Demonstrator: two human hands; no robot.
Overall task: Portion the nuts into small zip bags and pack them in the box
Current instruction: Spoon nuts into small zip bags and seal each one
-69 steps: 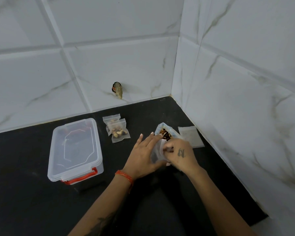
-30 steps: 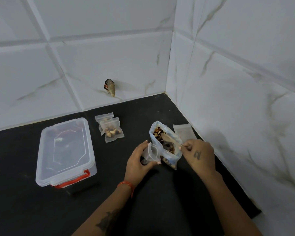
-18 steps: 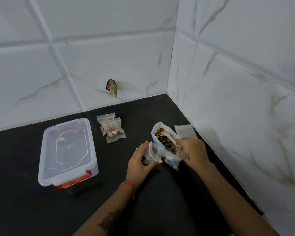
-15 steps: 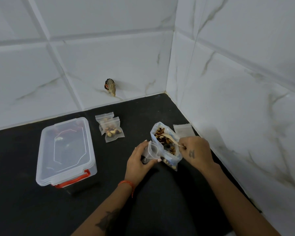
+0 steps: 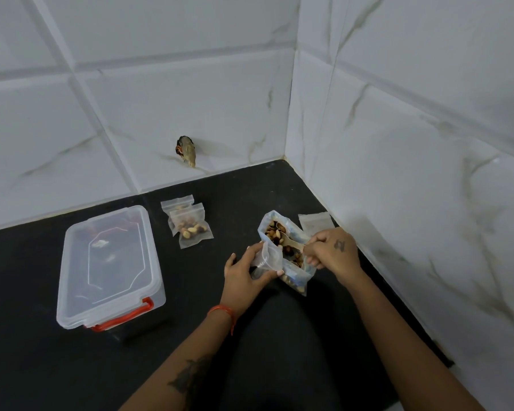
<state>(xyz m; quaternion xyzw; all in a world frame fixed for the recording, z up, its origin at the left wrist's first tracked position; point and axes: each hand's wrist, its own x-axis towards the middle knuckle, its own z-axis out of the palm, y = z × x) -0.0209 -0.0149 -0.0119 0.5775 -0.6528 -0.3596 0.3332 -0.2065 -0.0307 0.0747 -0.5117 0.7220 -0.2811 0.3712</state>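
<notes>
Two filled small clear zip bags of mixed nuts (image 5: 191, 229) lie overlapping on the black countertop (image 5: 72, 366), between the lidded box and the large bag, apart from both.

One large clear plastic bag of mixed nuts (image 5: 288, 252), mouth open, stands near the counter's right rear corner; brown and pale nuts show through its mouth and lower wall.

One empty small clear zip bag (image 5: 267, 259), mouth held open, is pinched between the thumb and curled fingers of the left hand (image 5: 244, 275), touching the large bag's left side.

One pale wooden spoon (image 5: 291, 243): handle gripped in the curled fingers of the right hand (image 5: 333, 252), bowl down among the nuts.

One spare flat empty zip bag (image 5: 313, 222) lies behind the right hand, close to the right wall.

One clear rectangular plastic box with red latches (image 5: 109, 268), lid on, sits at left, well apart from the hands.

Change from half a second ago: spoon bowl sits lower in the nuts; the small bag remains empty and in the same grip.

Edges and room: white marble-look tiled walls (image 5: 398, 143) bound the counter at rear and right, the right wall just beside the right hand. Open counter lies between box and left hand, and toward the person.
</notes>
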